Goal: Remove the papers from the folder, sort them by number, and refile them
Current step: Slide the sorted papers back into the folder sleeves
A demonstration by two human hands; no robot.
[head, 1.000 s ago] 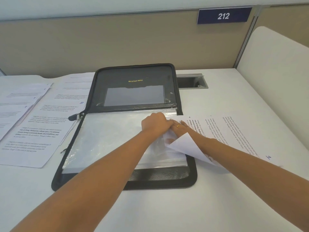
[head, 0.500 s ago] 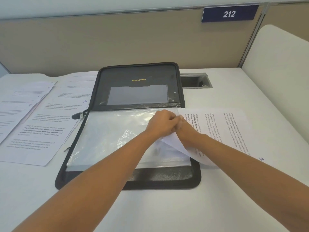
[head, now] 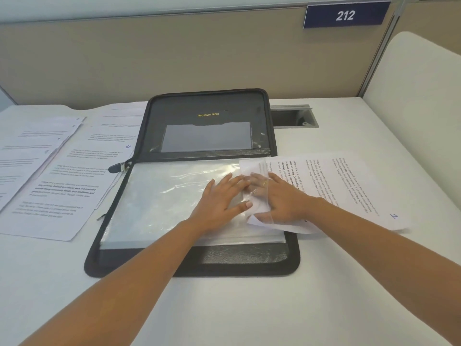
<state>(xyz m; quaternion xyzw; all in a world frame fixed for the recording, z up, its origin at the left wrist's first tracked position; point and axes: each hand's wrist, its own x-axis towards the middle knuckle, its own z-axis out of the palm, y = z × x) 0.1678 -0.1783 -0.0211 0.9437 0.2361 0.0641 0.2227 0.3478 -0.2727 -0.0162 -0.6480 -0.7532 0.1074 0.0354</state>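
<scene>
The sign far beyond the right hand reads "212"; the folder beyond it, "IMPORTANT PAPER"; the sheet to its right, "2".

— Bright enough?
— Yes. The light is even and diffuse, with a cool, greenish cast on the flat white desk top. Shadows are faint: one thin, soft band hugs the near edge of the black zip-up folder.
— Glare?
— White streaks run across the clear, crinkled plastic sleeve.
— Sharpness?
— The dark blue "212" sign reads crisply. The small print on the white printed sheets at the left is smeared. The top edge of the beige partition panel bows, as wide lenses do.
</scene>
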